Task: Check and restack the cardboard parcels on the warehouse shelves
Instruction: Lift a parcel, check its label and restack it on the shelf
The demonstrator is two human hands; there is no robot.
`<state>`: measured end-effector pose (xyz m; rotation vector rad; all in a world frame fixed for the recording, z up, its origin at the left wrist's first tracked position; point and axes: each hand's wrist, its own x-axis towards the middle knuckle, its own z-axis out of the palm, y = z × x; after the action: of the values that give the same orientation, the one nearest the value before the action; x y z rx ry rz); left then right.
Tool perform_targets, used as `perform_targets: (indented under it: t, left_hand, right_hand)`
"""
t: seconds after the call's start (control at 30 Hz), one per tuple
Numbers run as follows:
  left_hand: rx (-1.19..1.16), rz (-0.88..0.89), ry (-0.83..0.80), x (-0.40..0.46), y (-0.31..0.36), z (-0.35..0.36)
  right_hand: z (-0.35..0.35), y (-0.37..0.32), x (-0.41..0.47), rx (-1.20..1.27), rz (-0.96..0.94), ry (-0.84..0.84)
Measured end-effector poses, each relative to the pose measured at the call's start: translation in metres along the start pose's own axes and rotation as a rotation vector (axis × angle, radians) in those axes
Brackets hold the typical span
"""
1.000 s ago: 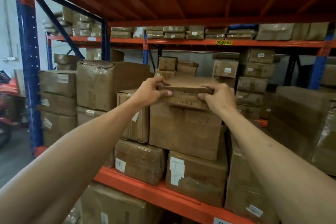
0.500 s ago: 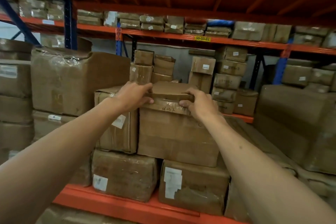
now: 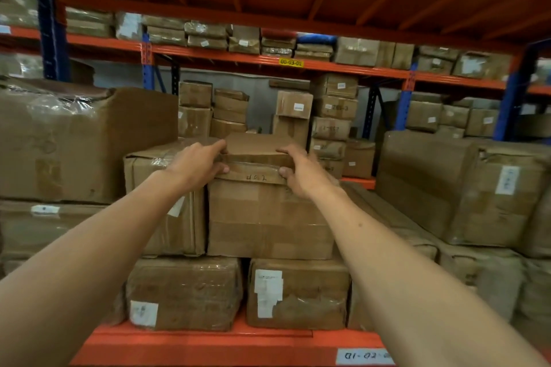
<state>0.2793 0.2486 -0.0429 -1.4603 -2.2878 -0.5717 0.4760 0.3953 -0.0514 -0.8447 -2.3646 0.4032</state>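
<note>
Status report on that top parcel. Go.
Left hand and right hand both grip the small parcel by its ends. Parcel sits atop the big box. Nothing in the way.

Small flat parcel (image 3: 257,155): brown cardboard, taped, handwritten marks on the front edge; it lies level on top of your larger carton (image 3: 269,217), gripped at each end by your left hand (image 3: 198,165) and right hand (image 3: 301,171). Larger carton: plain brown, upright, stacked on two film-wrapped parcels with white labels, the left (image 3: 183,292) and the right (image 3: 298,292), on the orange shelf (image 3: 208,345).
</note>
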Motion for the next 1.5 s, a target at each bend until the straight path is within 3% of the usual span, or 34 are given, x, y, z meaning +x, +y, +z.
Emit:
perform_targets:
  t: [0.37,0.7,0.9,1.1,1.2,1.33,1.5]
  left_hand:
    - [0.190,-0.041,-0.042,0.023,0.050,0.003]
    - [0.109,0.324,0.019,0.048,0.239,0.032]
    - [-0.042,0.508,-0.004,0.075,0.381,0.062]
    - [-0.223,0.368,-0.136,0.090,0.482,0.088]
    - [-0.367,0.309,-0.159,0.103,0.493,0.102]
    - [-0.514,0.403,-0.112,0.110,0.484,0.104]
    - [-0.617,0.348,-0.111,0.107,0.445,0.094]
  right_hand:
    - [-0.038,0.067,-0.065,0.158,-0.027,0.005]
    - [-0.130,0.222,-0.145,0.248,0.249,0.580]
    - [-0.180,0.317,-0.177,0.357,0.398,0.528]
    - [-0.205,0.363,-0.164,0.493,0.320,0.407]
    - [-0.203,0.377,-0.154,0.546,0.299,0.409]
    - [-0.195,0.389,-0.146,0.560,0.235,0.475]
    - [-0.189,0.386,-0.136,0.538,0.116,0.389]
